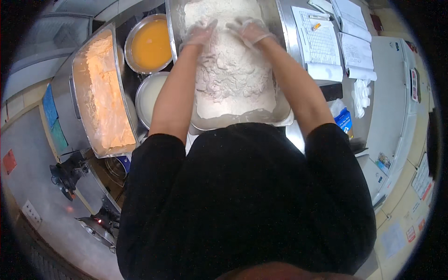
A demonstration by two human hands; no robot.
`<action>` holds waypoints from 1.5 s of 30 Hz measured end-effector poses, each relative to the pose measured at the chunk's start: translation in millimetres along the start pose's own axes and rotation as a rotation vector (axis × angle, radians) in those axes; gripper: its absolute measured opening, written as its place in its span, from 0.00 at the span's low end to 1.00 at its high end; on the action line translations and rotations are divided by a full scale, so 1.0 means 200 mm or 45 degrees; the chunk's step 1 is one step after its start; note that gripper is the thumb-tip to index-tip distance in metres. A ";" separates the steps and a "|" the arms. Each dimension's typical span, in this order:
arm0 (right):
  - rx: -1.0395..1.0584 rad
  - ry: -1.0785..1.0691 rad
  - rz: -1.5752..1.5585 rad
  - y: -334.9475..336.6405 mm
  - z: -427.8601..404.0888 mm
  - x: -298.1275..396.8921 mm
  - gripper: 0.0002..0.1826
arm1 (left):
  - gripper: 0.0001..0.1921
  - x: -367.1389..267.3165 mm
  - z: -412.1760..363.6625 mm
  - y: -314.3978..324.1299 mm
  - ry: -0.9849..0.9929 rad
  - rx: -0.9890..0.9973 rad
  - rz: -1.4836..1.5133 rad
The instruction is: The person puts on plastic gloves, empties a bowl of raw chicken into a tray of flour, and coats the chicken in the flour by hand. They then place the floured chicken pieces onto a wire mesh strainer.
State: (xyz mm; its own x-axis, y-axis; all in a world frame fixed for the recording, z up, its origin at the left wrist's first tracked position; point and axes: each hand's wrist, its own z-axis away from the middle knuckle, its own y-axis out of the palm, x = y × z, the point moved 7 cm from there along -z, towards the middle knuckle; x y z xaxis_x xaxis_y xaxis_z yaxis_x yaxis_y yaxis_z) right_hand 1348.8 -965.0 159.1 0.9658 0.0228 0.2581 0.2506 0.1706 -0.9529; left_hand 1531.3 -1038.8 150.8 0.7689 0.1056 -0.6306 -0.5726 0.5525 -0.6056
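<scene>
Both my hands wear clear plastic gloves and are over a deep metal pan (285, 38) of white flour (231, 70), lumpy in the middle and smoother towards the near end. My left hand (201, 33) is at the flour's left side, its fingers spread and blurred. Across from it, my right hand (252, 31) has its fingers apart and touches or hovers just over the flour; which one, I cannot tell. Whether anything lies under the fingers is hidden. Left of the pan stand a metal bowl of orange liquid (150, 43) and a bowl of pale liquid (151, 92), partly behind my left forearm.
A long metal pan (120, 75) with an orange, chunky food (108, 101) stands at the left. On the right lie a sheet with a printed grid (316, 42), an open notebook (355, 52), white plastic (362, 98) and a blue package (343, 120). A white refrigerator (386, 80) stands beyond.
</scene>
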 end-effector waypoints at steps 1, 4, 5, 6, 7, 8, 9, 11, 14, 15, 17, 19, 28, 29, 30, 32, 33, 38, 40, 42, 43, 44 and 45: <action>0.011 -0.003 -0.012 0.05 0.01 0.02 0.39 | 0.47 0.04 0.00 0.03 -0.015 0.005 -0.005; 0.532 0.151 -0.685 0.05 0.26 0.19 0.49 | 0.52 0.03 0.37 0.20 -0.318 0.615 0.179; 0.869 0.174 -0.632 -0.02 0.35 0.29 0.56 | 0.53 -0.03 0.51 0.16 -0.280 0.647 0.048; 0.778 0.097 -0.576 -0.06 0.44 0.34 0.58 | 0.52 0.04 0.54 0.21 -0.147 0.811 0.060; 0.693 0.027 -0.528 -0.06 0.54 0.38 0.61 | 0.51 0.13 0.58 0.27 -0.015 0.983 0.069; 0.703 0.034 -0.533 -0.02 0.66 0.44 0.61 | 0.51 0.13 0.62 0.29 -0.022 0.994 0.073; 0.588 0.026 -0.213 0.00 0.78 0.48 0.61 | 0.48 0.07 0.74 0.33 0.258 1.047 -0.043; 0.473 0.006 0.107 0.05 0.85 0.51 0.62 | 0.45 -0.02 0.91 0.40 0.535 1.083 -0.152; 0.582 0.175 0.053 0.05 0.78 0.50 0.51 | 0.40 0.09 0.91 0.38 0.162 0.748 -0.810; 0.579 0.184 0.053 0.07 0.76 0.45 0.51 | 0.37 0.09 0.89 0.34 0.099 0.667 -0.616; 0.448 0.165 -0.084 0.06 0.66 0.36 0.35 | 0.31 0.11 0.86 0.25 -0.027 0.487 -0.223; 0.338 0.157 -0.112 -0.07 0.59 0.36 0.26 | 0.31 0.05 0.86 0.15 0.011 0.322 -0.169; 0.450 0.494 -0.178 0.11 0.77 0.24 0.68 | 0.62 0.14 0.85 0.17 0.272 0.250 -0.252; 0.449 0.488 -0.177 0.13 0.82 0.29 0.68 | 0.62 0.17 0.88 0.20 0.269 0.245 -0.251; 0.543 0.417 -0.249 0.18 0.87 0.36 0.68 | 0.72 0.20 0.91 0.28 0.214 0.295 -0.448; 0.633 0.343 -0.322 0.24 0.89 0.43 0.68 | 0.78 0.19 1.01 0.37 0.289 0.098 -0.850; 0.695 0.345 -0.378 0.26 0.88 0.46 0.68 | 0.78 0.19 0.99 0.39 0.290 0.094 -0.852; 0.632 0.289 -0.568 0.17 0.79 0.45 0.48 | 0.46 0.19 0.97 0.33 0.131 0.242 -0.311; 0.438 0.381 -0.585 0.07 0.74 0.42 0.38 | 0.26 0.26 0.90 0.27 0.151 0.201 -0.195; 0.377 0.398 -0.542 0.12 0.74 0.32 0.39 | 0.24 0.19 0.91 0.18 0.129 0.088 -0.198; 0.312 0.411 -0.493 0.15 0.74 0.22 0.40 | 0.23 0.16 0.91 0.13 0.111 -0.030 -0.199; 0.261 0.285 -0.327 0.34 0.77 0.08 0.50 | 0.28 0.18 0.84 0.26 0.540 0.250 -0.575; 0.270 0.273 -0.332 0.36 0.82 0.15 0.50 | 0.28 0.20 0.86 0.27 0.525 0.248 -0.575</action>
State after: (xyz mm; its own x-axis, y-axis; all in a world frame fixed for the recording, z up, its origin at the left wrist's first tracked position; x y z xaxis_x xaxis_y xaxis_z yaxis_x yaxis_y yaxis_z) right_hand 1385.4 -790.5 125.4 0.8690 -0.2505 0.4267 0.4919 0.3440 -0.7998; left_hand 1580.4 -863.2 177.0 0.7277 -0.4778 -0.4921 -0.1258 0.6123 -0.7806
